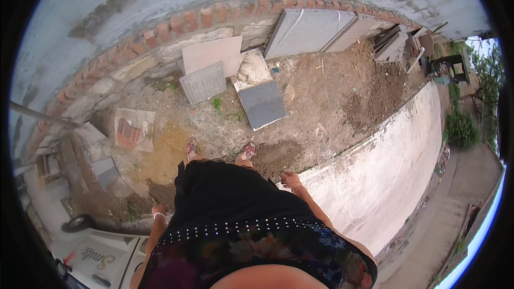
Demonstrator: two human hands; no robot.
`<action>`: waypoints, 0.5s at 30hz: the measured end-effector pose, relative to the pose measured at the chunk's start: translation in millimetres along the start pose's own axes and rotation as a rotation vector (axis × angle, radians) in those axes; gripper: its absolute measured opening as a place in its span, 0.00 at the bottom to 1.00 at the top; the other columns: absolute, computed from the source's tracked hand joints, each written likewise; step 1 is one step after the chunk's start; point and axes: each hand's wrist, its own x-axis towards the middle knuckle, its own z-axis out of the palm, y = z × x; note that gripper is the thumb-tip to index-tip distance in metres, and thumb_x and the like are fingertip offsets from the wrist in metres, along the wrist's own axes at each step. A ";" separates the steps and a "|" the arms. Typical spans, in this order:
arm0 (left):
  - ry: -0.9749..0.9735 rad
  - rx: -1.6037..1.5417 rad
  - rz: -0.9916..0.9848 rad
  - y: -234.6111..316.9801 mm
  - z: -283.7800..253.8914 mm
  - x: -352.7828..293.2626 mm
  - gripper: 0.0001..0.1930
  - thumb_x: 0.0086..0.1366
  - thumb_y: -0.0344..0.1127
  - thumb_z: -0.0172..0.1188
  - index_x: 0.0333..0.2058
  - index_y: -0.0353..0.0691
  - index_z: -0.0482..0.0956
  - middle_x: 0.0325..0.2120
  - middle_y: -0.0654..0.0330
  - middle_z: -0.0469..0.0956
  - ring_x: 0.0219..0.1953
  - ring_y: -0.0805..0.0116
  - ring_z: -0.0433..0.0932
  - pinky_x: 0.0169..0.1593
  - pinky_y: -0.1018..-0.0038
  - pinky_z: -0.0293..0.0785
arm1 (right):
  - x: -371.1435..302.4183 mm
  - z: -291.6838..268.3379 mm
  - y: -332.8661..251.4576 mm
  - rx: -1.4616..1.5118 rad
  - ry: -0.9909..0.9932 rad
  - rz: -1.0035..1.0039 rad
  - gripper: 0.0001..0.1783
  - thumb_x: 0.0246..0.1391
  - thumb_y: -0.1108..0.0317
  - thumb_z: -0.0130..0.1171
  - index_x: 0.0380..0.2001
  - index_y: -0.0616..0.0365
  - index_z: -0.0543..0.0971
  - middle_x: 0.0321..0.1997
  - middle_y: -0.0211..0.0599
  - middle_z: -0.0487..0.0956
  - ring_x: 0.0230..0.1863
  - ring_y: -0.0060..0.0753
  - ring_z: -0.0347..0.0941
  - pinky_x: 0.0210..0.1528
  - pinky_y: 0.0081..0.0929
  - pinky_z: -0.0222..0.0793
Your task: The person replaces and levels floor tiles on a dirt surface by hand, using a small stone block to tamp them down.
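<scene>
My left hand [159,210], with a pale bracelet at the wrist, hangs at my side near the dark skirt. It is small in the view and its fingers do not show clearly. To the right, my right hand [290,180] hangs beside the end of a low whitewashed wall [375,166]. Its fingers are loosely bent and a little apart, with nothing visible in them. Both sandalled feet [246,151] stand on bare earth. Ahead of them lies a dark grey slab [262,104] on a pale block.
A perforated grey panel [203,83] and a pinkish board [213,56] lean against the brick-edged wall. Large grey sheets [305,32] stand farther right. A tile with reddish pieces [128,132] lies left; a white vehicle [96,257] is at lower left.
</scene>
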 end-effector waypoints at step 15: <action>-0.034 0.496 0.255 89.1 -118.9 100.7 0.12 0.54 0.43 0.51 0.27 0.44 0.80 0.24 0.50 0.78 0.31 0.54 0.79 0.35 0.60 0.73 | 28.7 -91.0 73.9 0.483 0.219 0.168 0.17 0.50 0.65 0.53 0.40 0.68 0.72 0.26 0.41 0.73 0.19 0.32 0.69 0.16 0.26 0.64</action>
